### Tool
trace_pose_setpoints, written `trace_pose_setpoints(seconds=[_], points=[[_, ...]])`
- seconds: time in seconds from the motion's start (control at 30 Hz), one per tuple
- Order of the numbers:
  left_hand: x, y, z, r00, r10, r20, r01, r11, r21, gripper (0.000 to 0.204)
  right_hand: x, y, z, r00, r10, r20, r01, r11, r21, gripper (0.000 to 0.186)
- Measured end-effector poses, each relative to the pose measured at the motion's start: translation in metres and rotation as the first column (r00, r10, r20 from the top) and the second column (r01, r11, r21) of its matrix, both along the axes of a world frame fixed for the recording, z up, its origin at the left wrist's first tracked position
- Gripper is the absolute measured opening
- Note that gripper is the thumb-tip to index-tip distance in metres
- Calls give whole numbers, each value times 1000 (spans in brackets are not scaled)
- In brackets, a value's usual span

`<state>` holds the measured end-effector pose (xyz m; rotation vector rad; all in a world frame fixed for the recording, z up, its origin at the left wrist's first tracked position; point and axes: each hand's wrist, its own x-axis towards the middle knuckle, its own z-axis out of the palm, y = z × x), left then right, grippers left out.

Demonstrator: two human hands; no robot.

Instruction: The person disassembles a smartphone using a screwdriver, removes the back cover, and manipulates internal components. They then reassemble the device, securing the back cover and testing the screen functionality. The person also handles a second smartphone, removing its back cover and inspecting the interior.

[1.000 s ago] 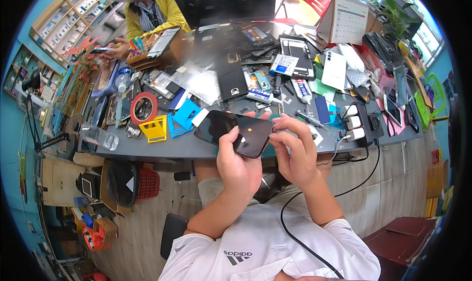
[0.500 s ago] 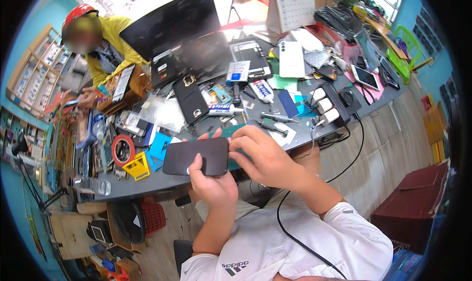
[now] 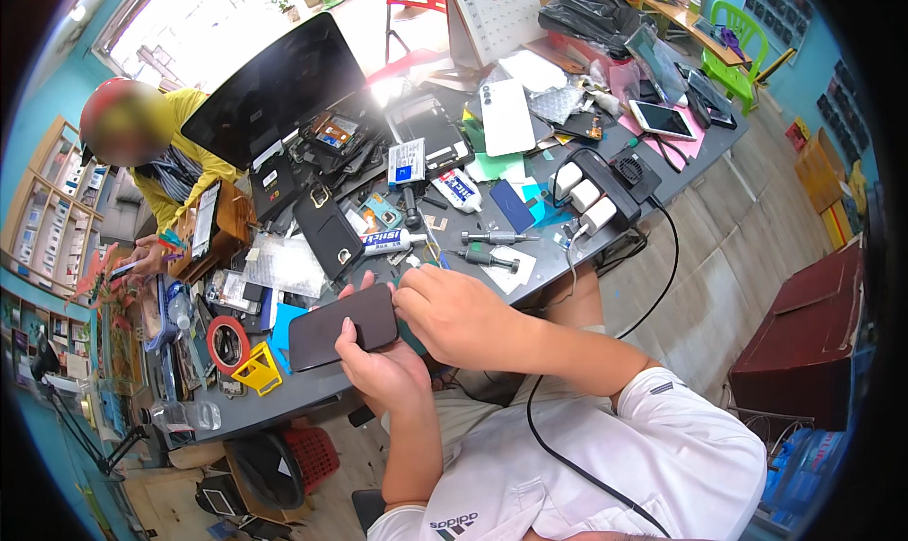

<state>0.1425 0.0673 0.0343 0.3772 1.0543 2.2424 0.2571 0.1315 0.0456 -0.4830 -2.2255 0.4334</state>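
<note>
A dark-screened smartphone (image 3: pixel 317 340) lies sideways in my left hand (image 3: pixel 390 378), above the near edge of the desk. The left thumb rests on the screen and the fingers curl round the far edge. My right hand (image 3: pixel 463 316) is closed in a pinch at the phone's right end; whatever is between its fingertips is hidden. Just beyond the hands lie a white glue tube (image 3: pixel 383 242) and two screwdriver-like tools (image 3: pixel 492 257). A black phone case (image 3: pixel 326 229) with a camera cutout lies beyond the phone.
A cluttered grey desk (image 3: pixel 567 267) holds a monitor (image 3: pixel 276 87), a white phone (image 3: pixel 507 117), a power strip with chargers (image 3: pixel 605 186), red tape (image 3: pixel 227 342) and a yellow stand (image 3: pixel 257 371). A black cable (image 3: pixel 676 257) hangs off the right side. Across the desk sits a helmeted person (image 3: pixel 156 163).
My view has turned, so the desk appears tilted. The phone is now more slanted, its right end higher. My right hand still pinches at that end, with its fingers more curled.
</note>
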Motion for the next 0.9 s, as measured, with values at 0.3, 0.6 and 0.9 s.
trace_pose_setpoints(seconds=[0.3,0.6,0.9], points=[[5,4,10,989,19,-148,-8,997,76,63,4,11,4,972,184,-146,-235,783,-576,15],[7,5,13,982,-7,-187,28,993,111,65,1,6,-8,945,134,-299,-313,639,-703,13],[10,2,15,971,1,-239,29,992,124,69,1,2,-11,944,118,-309,-288,751,-594,10]])
